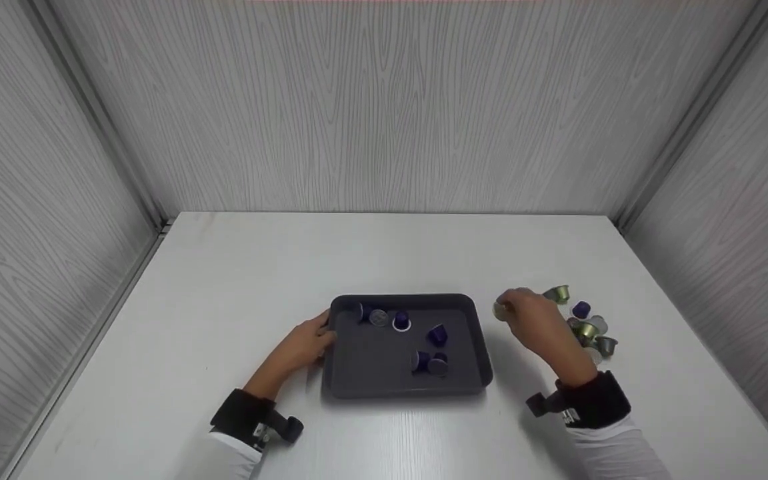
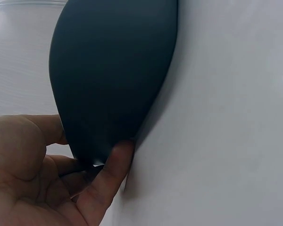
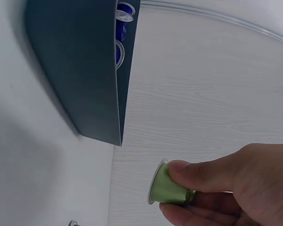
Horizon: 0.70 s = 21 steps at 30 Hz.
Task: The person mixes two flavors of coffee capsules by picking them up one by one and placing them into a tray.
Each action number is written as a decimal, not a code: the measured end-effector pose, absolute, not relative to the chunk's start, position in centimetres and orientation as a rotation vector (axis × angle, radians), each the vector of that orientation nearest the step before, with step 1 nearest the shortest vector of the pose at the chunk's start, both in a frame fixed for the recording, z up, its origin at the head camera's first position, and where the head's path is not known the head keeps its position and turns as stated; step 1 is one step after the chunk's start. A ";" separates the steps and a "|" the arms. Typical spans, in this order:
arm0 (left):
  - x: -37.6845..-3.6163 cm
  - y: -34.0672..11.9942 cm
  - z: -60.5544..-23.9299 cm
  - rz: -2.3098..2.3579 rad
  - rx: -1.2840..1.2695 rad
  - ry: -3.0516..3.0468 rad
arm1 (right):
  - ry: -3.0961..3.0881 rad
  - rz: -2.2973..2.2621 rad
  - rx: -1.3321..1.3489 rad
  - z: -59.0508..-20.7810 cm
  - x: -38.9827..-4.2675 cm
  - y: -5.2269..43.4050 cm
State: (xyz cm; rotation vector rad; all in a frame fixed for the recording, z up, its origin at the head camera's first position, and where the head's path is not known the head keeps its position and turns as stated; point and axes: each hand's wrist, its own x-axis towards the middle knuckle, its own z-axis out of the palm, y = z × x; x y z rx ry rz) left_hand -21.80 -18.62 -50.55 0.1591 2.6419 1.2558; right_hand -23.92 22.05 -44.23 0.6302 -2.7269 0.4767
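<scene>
A dark grey tray [image 1: 371,373] lies on the white table with several dark blue coffee capsules [image 1: 437,335] scattered inside it. At its left end my left hand [image 1: 305,341] holds the wall; in the left wrist view, thumb and fingers [image 2: 114,162] bracket the tray's side. My right hand [image 1: 534,321] is just beyond the tray's right wall, pinching a green coffee capsule [image 3: 169,187] between thumb and fingers. The silver rim of that capsule faces the tray in the right wrist view.
To the right of my right hand sits a loose cluster of capsules, among them a gold-green capsule [image 1: 587,331], a blue capsule [image 1: 581,309] and a grey-green capsule [image 1: 606,345]. Pale wood-grain panels [image 1: 384,107] stand behind and on both sides of the table.
</scene>
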 end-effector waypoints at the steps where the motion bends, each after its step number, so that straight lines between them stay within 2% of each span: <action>1: -21.8 -18.6 -50.6 1.254 0.166 2.646 | -2.715 0.487 0.641 -44.3 -24.0 21.7; 11: -21.9 -18.7 -50.7 1.267 0.218 2.659 | -2.657 0.561 0.700 -43.9 -24.7 17.9; 21: -21.7 -18.5 -50.7 1.272 0.153 2.632 | -2.643 0.593 0.854 -42.8 -25.5 14.2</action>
